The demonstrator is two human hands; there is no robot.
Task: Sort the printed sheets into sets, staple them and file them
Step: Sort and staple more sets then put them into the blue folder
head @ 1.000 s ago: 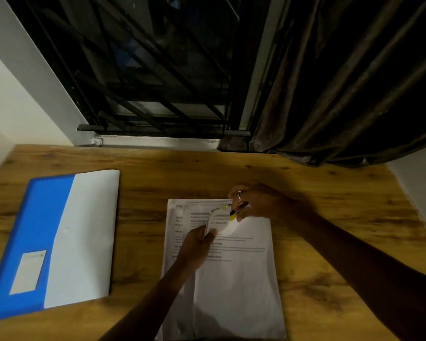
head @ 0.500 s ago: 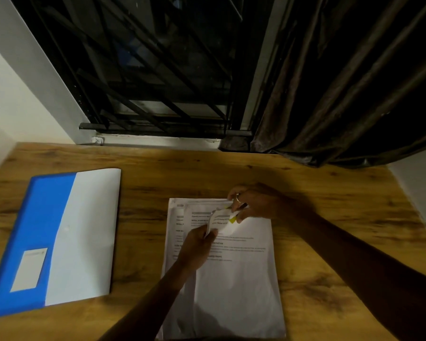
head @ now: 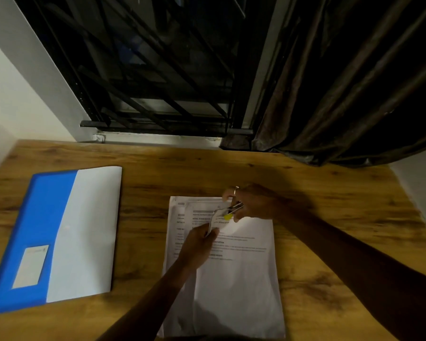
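From the head camera we saw the stack of printed sheets (head: 234,279) lying on the wooden desk (head: 330,242), near its front edge and a little right of the middle, with lines of text across the upper half. Our left hand (head: 197,247) pinched the top sheets between thumb and fingers and held their upper part curled up off the stack. Our right hand (head: 253,205), with a ring (head: 236,190) on one finger, was closed around a small stapler (head: 231,211) with a yellow part, held at the raised top edge of those sheets. A blue and white folder (head: 59,237) lay shut and flat on the desk, well apart to the left. Behind the desk stood a dark window grille (head: 158,82), and a dark curtain (head: 342,94) hung at the right.
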